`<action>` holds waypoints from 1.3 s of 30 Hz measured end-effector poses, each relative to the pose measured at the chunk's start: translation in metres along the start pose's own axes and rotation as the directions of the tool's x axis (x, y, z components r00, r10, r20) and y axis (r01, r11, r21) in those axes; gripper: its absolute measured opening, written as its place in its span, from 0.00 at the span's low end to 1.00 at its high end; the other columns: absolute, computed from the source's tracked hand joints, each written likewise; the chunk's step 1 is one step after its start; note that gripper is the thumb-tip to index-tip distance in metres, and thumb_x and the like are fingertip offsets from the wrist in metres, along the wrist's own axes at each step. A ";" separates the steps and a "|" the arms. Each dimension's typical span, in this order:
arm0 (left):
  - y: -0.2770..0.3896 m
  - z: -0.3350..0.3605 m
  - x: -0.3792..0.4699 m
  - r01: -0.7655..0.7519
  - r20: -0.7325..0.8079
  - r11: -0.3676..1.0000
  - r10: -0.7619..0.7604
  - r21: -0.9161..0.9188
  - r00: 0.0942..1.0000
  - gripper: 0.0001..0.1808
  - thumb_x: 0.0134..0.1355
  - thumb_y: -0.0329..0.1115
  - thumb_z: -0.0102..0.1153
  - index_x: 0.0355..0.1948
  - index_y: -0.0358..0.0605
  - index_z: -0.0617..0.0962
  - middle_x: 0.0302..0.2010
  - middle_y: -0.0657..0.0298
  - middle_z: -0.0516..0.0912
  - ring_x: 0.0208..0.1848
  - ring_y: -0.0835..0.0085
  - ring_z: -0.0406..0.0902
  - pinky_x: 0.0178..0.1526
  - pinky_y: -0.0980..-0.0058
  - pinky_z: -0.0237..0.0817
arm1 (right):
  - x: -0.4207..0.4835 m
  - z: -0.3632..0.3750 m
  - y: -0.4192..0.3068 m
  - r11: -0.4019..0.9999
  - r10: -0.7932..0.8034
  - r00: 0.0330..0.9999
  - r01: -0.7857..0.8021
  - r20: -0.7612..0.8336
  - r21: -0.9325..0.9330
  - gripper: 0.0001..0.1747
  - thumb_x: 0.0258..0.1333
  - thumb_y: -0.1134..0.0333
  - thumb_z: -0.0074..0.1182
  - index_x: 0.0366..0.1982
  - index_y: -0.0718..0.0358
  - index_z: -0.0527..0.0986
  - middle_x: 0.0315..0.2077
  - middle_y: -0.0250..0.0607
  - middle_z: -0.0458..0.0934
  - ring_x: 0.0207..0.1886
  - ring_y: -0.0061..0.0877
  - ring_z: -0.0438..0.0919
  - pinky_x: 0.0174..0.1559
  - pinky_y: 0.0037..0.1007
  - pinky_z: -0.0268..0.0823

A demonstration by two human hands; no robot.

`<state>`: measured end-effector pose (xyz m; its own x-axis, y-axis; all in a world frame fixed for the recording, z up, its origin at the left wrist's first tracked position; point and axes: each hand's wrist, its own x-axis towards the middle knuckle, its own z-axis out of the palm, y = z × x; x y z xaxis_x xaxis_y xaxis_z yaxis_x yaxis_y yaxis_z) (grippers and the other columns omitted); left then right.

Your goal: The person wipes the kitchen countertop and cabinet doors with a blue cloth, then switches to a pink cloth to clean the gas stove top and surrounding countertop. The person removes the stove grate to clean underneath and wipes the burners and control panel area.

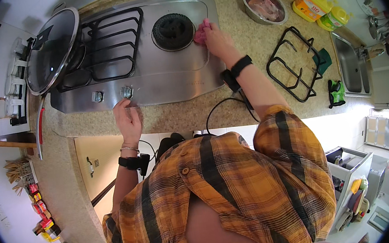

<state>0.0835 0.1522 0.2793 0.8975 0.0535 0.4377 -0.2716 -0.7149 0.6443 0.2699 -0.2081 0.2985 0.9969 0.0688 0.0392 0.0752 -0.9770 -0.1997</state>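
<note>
My right hand (219, 43) grips a bunched pink cloth (201, 36). The cloth rests on the stainless-steel gas cooktop (183, 83), just right of the bare black burner (172, 31). At the cooktop's front edge is my left hand (127, 118), holding nothing, its fingers loosely bent and slightly apart. Its fingertips are just below a control knob (126, 92); whether they touch the steel is hard to tell. A second knob (97, 96) sits further left. One black pan support (131, 44) covers the left burner area; another pan support (294, 65) lies on the countertop to the right.
A glass-lidded pan (53, 53) stands at the left, its handle over the counter. Along the right are a metal bowl with raw meat (264, 5), yellow jugs (310, 4), a green-and-black item (336, 93) and the sink (350, 64). A black cable (211, 114) hangs near my right arm.
</note>
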 end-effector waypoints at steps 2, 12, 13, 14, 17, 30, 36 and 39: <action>-0.005 -0.004 -0.004 -0.012 0.017 0.999 0.011 0.042 1.000 0.12 0.63 0.28 0.55 0.47 0.37 0.77 0.50 0.49 0.78 0.55 0.50 0.74 0.60 0.59 0.65 | 0.001 0.006 -0.010 0.998 -0.017 0.999 0.019 0.030 -0.053 0.15 0.64 0.66 0.47 0.51 0.58 0.73 0.54 0.48 0.74 0.47 0.48 0.82 0.47 0.49 0.75; -0.066 -0.036 0.003 -0.072 -0.047 0.984 0.080 0.163 0.996 0.10 0.63 0.27 0.54 0.46 0.38 0.77 0.46 0.49 0.78 0.52 0.49 0.74 0.57 0.56 0.65 | -0.122 -0.020 -0.062 0.909 -0.212 0.975 0.171 0.067 0.381 0.30 0.56 0.61 0.62 0.61 0.55 0.69 0.61 0.49 0.69 0.49 0.46 0.80 0.51 0.43 0.74; -0.074 -0.038 0.005 -0.093 -0.035 0.983 0.100 0.156 0.994 0.10 0.63 0.27 0.54 0.46 0.38 0.76 0.46 0.49 0.78 0.52 0.49 0.74 0.57 0.56 0.65 | -0.130 -0.027 -0.055 0.858 -0.216 0.976 0.191 -0.001 0.478 0.34 0.54 0.60 0.64 0.63 0.54 0.69 0.62 0.49 0.68 0.49 0.46 0.80 0.51 0.43 0.74; -0.080 -0.041 0.005 -0.070 -0.020 0.986 0.074 0.149 0.997 0.10 0.63 0.27 0.55 0.46 0.38 0.76 0.47 0.49 0.78 0.52 0.49 0.73 0.57 0.55 0.65 | -0.140 -0.032 -0.046 0.888 -0.069 0.997 0.045 0.035 0.457 0.36 0.54 0.59 0.65 0.64 0.52 0.68 0.64 0.49 0.67 0.51 0.46 0.79 0.53 0.44 0.73; -0.095 -0.046 0.008 -0.077 -0.036 0.986 0.083 0.145 0.996 0.11 0.62 0.27 0.55 0.46 0.37 0.76 0.48 0.49 0.78 0.53 0.48 0.72 0.58 0.55 0.64 | -0.181 -0.037 -0.005 0.996 0.039 0.962 -0.015 -0.271 0.089 0.34 0.55 0.57 0.65 0.64 0.47 0.70 0.64 0.48 0.68 0.59 0.45 0.74 0.61 0.46 0.65; -0.098 -0.046 0.018 -0.192 0.056 0.965 0.185 0.178 0.981 0.15 0.59 0.27 0.57 0.48 0.40 0.74 0.52 0.52 0.75 0.56 0.49 0.69 0.60 0.52 0.60 | -0.211 -0.042 0.034 0.944 0.309 0.875 -0.330 -0.371 0.009 0.28 0.57 0.62 0.61 0.60 0.55 0.73 0.58 0.52 0.73 0.58 0.50 0.72 0.60 0.46 0.65; -0.096 -0.045 0.020 -0.168 0.063 0.968 0.159 0.184 0.985 0.16 0.59 0.28 0.57 0.48 0.41 0.74 0.53 0.53 0.74 0.58 0.49 0.68 0.61 0.51 0.59 | -0.135 -0.002 -0.072 0.969 -0.182 0.974 0.201 -0.137 0.144 0.32 0.57 0.61 0.62 0.64 0.51 0.71 0.63 0.51 0.68 0.60 0.51 0.72 0.61 0.45 0.68; -0.094 -0.046 0.019 -0.162 0.070 0.963 0.150 0.214 0.986 0.16 0.59 0.28 0.57 0.49 0.41 0.74 0.53 0.53 0.74 0.58 0.49 0.68 0.61 0.51 0.58 | -0.115 0.010 -0.072 0.967 -0.244 0.966 0.249 -0.086 0.050 0.29 0.55 0.63 0.62 0.60 0.51 0.73 0.59 0.48 0.71 0.57 0.50 0.73 0.58 0.45 0.70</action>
<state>0.1101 0.2525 0.2557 0.8686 -0.1036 0.4846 -0.3328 -0.8465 0.4155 0.1501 -0.1442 0.2988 0.9425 0.2871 0.1711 0.3218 -0.9178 -0.2326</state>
